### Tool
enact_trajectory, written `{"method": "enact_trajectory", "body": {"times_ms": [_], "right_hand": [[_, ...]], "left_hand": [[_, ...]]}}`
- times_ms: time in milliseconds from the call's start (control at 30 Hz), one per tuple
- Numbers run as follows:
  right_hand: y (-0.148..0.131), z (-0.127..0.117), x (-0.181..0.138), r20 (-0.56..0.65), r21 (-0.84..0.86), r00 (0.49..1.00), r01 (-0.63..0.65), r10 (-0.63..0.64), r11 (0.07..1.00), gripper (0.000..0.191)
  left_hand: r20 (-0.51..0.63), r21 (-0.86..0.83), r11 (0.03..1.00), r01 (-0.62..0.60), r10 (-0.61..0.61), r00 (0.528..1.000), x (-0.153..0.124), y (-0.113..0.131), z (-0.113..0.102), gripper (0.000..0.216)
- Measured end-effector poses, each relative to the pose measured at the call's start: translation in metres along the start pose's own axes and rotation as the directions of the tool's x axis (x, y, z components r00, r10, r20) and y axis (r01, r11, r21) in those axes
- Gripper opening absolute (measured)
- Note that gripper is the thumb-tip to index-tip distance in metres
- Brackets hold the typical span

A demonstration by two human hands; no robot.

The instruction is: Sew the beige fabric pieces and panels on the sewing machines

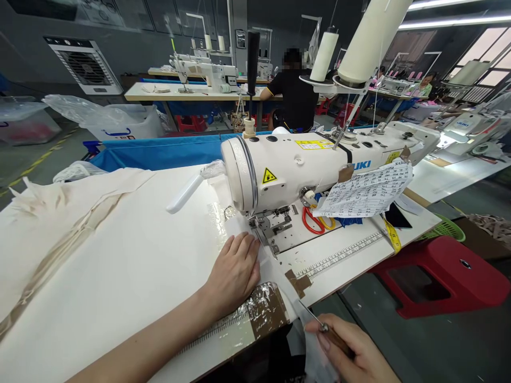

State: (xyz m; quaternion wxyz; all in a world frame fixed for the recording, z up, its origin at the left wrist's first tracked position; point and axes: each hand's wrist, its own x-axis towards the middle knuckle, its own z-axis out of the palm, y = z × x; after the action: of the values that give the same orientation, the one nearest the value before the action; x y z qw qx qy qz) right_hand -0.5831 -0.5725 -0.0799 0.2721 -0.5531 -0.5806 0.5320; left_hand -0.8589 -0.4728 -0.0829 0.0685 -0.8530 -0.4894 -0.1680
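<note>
My left hand (235, 271) lies flat, fingers together, on a strip of white fabric (275, 274) on the sewing table, just in front of the presser foot (273, 246) of a white sewing machine (287, 167). My right hand (353, 354) is at the table's near edge, closed around a thin metal tool with a brown handle (325, 327); its tip points up toward the fabric. More cream fabric (59, 223) is piled at the table's left.
Red and yellow scissors (315, 221), a printed paper sheet (367, 191) and a yellow tape measure (393, 236) sit right of the needle. A red stool (439, 276) and green basket (445, 229) stand to the right. A person in black (293, 93) sits at a far table.
</note>
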Motion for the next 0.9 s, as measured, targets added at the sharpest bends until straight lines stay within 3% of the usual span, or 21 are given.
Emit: {"method": "enact_trajectory", "body": {"times_ms": [300,500,733,900], "right_hand": [[-0.015,0.004,0.027,0.121,-0.058,0.966,0.235,-0.227,0.97,0.04],[-0.029,0.007,0.038,0.138,-0.017,0.963,0.235,-0.231,0.972,0.038],[-0.023,0.013,0.045,0.155,0.094,0.976,0.14,-0.153,0.986,0.039],[-0.02,0.039,0.041,0.179,0.379,0.984,-0.051,-0.019,0.924,0.049]], "left_hand": [[-0.005,0.034,0.999,-0.012,0.012,1.0,0.0,-0.001,0.001,0.041],[-0.036,-0.008,1.0,0.006,-0.006,0.999,0.003,0.0,0.002,0.04],[-0.026,0.095,0.995,0.006,-0.004,1.0,0.008,-0.002,0.001,0.04],[-0.014,0.206,0.979,0.006,-0.003,1.0,0.012,-0.005,-0.003,0.038]]}}
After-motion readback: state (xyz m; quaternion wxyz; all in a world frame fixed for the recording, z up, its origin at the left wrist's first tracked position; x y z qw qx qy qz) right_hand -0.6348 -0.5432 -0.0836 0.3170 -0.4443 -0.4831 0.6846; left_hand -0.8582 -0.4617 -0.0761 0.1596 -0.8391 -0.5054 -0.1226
